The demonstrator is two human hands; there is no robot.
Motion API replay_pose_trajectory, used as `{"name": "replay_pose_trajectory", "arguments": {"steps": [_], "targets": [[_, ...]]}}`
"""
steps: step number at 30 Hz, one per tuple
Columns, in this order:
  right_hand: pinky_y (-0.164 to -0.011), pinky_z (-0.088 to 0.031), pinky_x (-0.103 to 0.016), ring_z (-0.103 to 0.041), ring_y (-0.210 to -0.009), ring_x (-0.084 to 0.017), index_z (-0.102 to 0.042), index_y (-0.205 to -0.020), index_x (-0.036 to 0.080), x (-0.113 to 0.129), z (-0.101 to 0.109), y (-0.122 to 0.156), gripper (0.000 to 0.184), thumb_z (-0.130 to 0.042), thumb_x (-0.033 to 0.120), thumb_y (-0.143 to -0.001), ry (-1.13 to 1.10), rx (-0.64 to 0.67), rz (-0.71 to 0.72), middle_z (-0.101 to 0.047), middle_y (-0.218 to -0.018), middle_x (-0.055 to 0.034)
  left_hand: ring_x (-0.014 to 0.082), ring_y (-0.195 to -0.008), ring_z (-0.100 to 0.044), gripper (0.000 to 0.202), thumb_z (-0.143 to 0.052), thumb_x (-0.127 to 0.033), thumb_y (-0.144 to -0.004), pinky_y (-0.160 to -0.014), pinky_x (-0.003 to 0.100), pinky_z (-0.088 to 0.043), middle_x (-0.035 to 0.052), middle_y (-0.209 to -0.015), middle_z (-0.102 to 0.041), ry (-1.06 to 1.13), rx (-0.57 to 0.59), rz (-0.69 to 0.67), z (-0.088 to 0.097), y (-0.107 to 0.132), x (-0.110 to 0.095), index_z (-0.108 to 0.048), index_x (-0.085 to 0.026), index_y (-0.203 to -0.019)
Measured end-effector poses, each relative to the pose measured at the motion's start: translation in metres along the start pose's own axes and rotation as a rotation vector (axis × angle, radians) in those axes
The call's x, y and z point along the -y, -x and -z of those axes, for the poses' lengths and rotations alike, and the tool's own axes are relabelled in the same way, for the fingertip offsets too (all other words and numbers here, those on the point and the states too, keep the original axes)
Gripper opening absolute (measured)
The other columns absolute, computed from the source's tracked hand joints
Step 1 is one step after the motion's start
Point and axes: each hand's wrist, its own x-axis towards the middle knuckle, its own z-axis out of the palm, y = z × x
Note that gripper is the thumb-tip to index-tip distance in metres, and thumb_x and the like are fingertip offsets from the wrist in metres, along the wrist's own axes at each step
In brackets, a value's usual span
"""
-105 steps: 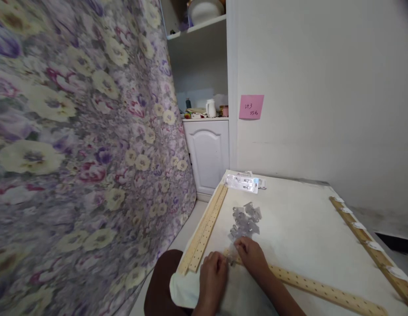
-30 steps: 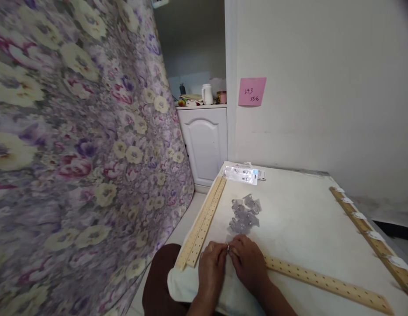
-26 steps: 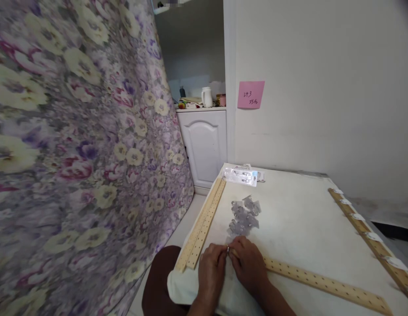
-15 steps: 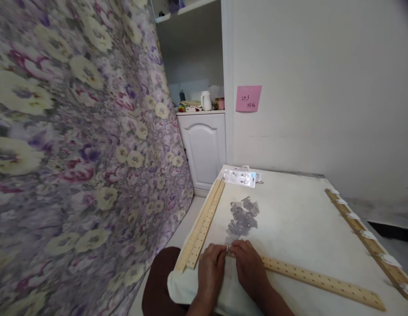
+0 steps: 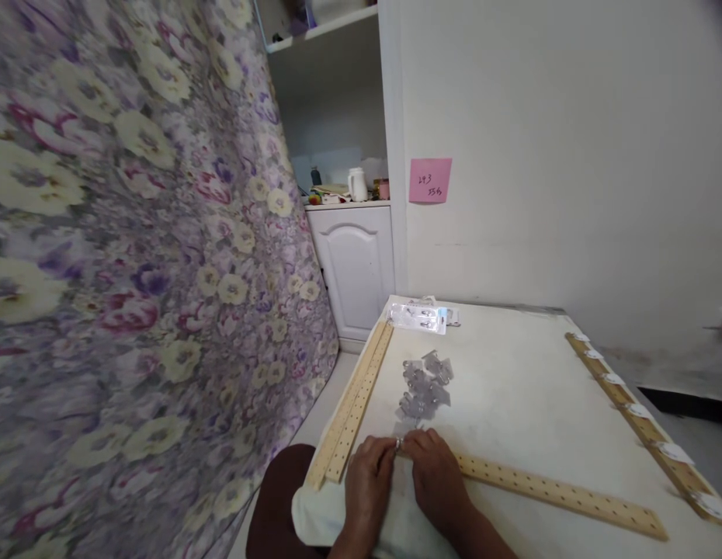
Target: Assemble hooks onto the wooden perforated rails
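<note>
My left hand (image 5: 366, 483) is closed, its thumb and fingertips pinched at a small shiny metal piece (image 5: 398, 444). From the other side my right hand (image 5: 438, 480) closes on the same piece, over the left end of a pale wooden strip (image 5: 559, 491) with rows of small holes. The fingers hide most of the metal piece and that end of the strip. Just beyond the hands lies a loose pile of small grey clear packets (image 5: 422, 392) with shiny metal bits in them.
Two more perforated wooden strips (image 5: 355, 411) lie along the table's left edge. A wooden strip with several white pieces (image 5: 623, 392) runs along the right edge. Clear packaging (image 5: 418, 317) lies at the back of the white-covered table (image 5: 512, 373). A floral curtain (image 5: 163, 272) hangs at left.
The view has shifted slightly, so the table and strips sit a little farther left. Both hands stay together at the metal piece, with hardly any change in their grip.
</note>
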Motion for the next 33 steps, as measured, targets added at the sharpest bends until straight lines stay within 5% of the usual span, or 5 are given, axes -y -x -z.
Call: {"name": "replay_pose_trajectory", "arguments": {"steps": [6, 24, 29, 33], "targets": [[-0.093, -0.043, -0.034, -0.051, -0.103, -0.02, -0.06, -0.108, 0.02, -0.006, -0.005, 0.005, 0.046, -0.038, -0.001, -0.074, -0.014, -0.07, 0.043, -0.061, -0.108, -0.007, 0.0182, -0.091, -0.062, 0.026, -0.043, -0.035, -0.091, -0.082, 0.031, -0.048, 0.003, -0.095, -0.067, 0.013, 0.0, 0.014, 0.0, 0.001, 0.003, -0.066, -0.027, -0.102], [-0.08, -0.045, -0.037, -0.052, -0.086, -0.021, -0.063, -0.09, 0.021, 0.0, -0.002, -0.002, 0.032, -0.041, 0.003, -0.075, -0.049, 0.006, -0.005, -0.062, -0.091, -0.0054, 0.0201, -0.091, -0.063, 0.029, -0.044, -0.037, -0.09, -0.082, 0.032, -0.049, 0.0048, -0.094, -0.068, -0.013, 0.035, 0.021, 0.0, -0.003, 0.004, -0.066, -0.025, -0.104], [-0.088, -0.046, -0.033, -0.054, -0.099, -0.019, -0.058, -0.109, 0.021, -0.014, 0.009, 0.012, 0.042, -0.036, 0.001, -0.079, -0.164, -0.06, 0.031, -0.061, -0.103, -0.0068, 0.0204, -0.094, -0.062, 0.028, -0.046, -0.036, -0.089, -0.085, 0.033, -0.049, 0.0056, -0.098, -0.067, 0.029, -0.008, 0.002, 0.005, 0.001, 0.009, -0.064, -0.024, -0.107], [-0.082, -0.048, -0.029, -0.057, -0.092, -0.017, -0.057, -0.1, 0.021, -0.032, 0.023, 0.031, 0.03, -0.035, 0.006, -0.085, -0.241, -0.134, -0.063, -0.06, -0.095, -0.0059, 0.0209, -0.097, -0.059, 0.026, -0.043, -0.031, -0.09, -0.087, 0.035, -0.047, 0.0073, -0.099, -0.065, -0.045, -0.034, -0.099, 0.008, -0.004, -0.009, -0.065, -0.023, -0.101]]}}
